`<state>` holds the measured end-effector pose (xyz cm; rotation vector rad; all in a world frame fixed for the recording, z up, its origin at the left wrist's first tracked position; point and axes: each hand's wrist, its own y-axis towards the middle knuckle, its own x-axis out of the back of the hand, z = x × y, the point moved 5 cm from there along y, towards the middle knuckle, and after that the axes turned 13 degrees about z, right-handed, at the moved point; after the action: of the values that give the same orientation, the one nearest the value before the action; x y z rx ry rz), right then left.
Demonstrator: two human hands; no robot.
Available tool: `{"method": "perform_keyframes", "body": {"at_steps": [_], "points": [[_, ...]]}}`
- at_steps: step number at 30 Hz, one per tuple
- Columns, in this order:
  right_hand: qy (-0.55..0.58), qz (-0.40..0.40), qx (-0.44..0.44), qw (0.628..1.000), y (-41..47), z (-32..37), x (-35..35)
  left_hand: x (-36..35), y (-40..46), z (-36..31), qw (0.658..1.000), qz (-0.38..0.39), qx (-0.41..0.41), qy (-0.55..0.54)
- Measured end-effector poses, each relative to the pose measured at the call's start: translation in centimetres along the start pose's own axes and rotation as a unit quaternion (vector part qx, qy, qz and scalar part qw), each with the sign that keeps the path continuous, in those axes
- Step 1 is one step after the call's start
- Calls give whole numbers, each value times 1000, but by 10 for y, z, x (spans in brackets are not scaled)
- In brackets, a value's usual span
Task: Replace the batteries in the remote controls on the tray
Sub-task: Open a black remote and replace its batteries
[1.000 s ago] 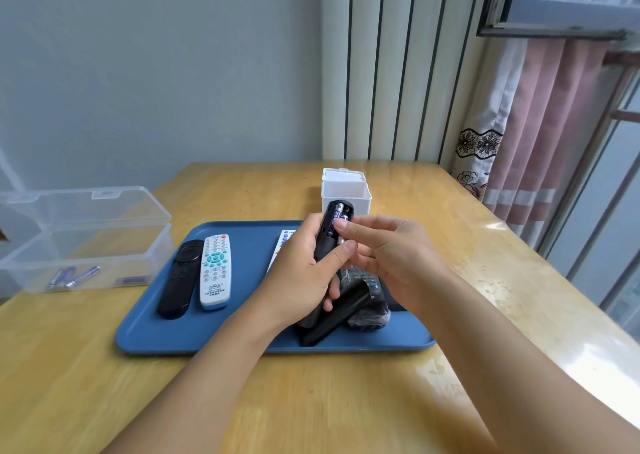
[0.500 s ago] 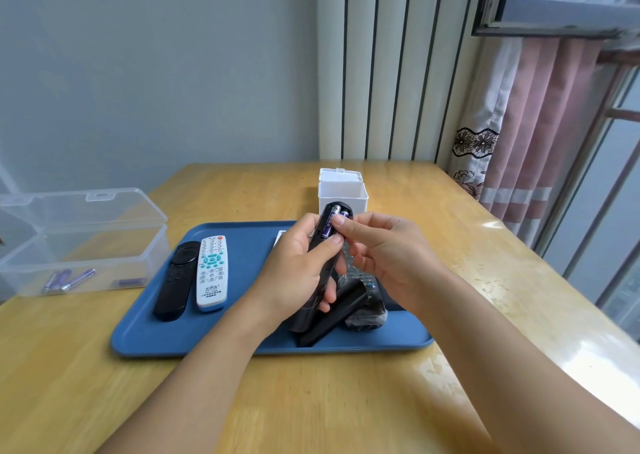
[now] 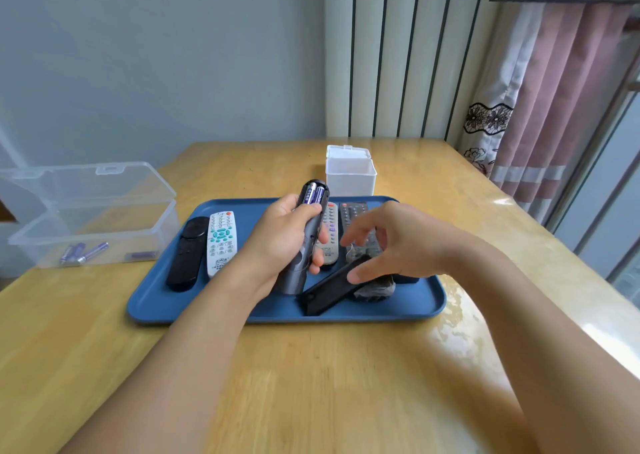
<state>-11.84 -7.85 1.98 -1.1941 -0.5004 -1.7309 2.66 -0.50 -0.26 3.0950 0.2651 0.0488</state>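
Wooden table point(image 3: 311, 384) by a window with pink curtains, and a blue tray point(image 3: 156, 301) sits just past both hands. The left hand point(image 3: 280, 242) is wrapped round a dark remote point(image 3: 304, 246), holding it up over the tray with the open battery bay facing the camera. Two purple batteries point(image 3: 313, 194) sit side by side in the bay, just above the thumb.

The right hand point(image 3: 391, 246) holds nothing, fingers spread and loosely bent, hovering right over the black battery cover point(image 3: 329, 291) that lies on the tray beneath it (thumb looks about touching it, hard to be sure).

So I'd say the cells are in and the step now is closing up. Next move needs a pinch on that cover, then lining it up with the bay and sliding it home.

The remote's long axis runs away from the person, tilted up, battery end pointing toward the white box point(image 3: 350, 176) beyond the hands. Other remotes lie to the left hand's left and under the right.
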Motion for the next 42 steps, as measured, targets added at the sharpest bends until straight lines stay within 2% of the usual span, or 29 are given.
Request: {"method": "perform_keyframes", "body": {"at_steps": [10,14,16,18,21,23,25,27,31,34,39,42], "points": [[-1,51,9,999,-1,4,-4,1,-1,4,999,-14,34,-3],[54,83,20,995,0,0,-7,1,0,7,999,-12,46,-19],[151,103,51,982,-1,-2,-6,1,0,7,998,-13,48,-28],[292,94,113,945,-5,-5,2,2,-1,6,998,-12,44,-40],[465,-14,183,866,-8,-16,23,0,-2,2,998,5,34,-45],[555,-90,183,807,-5,-21,28,-6,-3,-1,998,32,24,-40],[623,-127,165,754,1,-22,24,-13,-4,-3,997,62,12,-44],[657,-146,139,726,7,-21,16,-18,-3,-2,994,91,12,-64],[686,-161,119,699,12,-23,9,-26,-2,3,980,171,35,-90],[682,-168,95,706,13,-27,5,-32,-4,3,974,189,41,-116],[618,-175,51,764,15,-27,2,-34,-5,1,974,181,34,-132],[589,-184,48,785,17,-22,-1,-32,-5,-1,976,166,24,-136]]}}
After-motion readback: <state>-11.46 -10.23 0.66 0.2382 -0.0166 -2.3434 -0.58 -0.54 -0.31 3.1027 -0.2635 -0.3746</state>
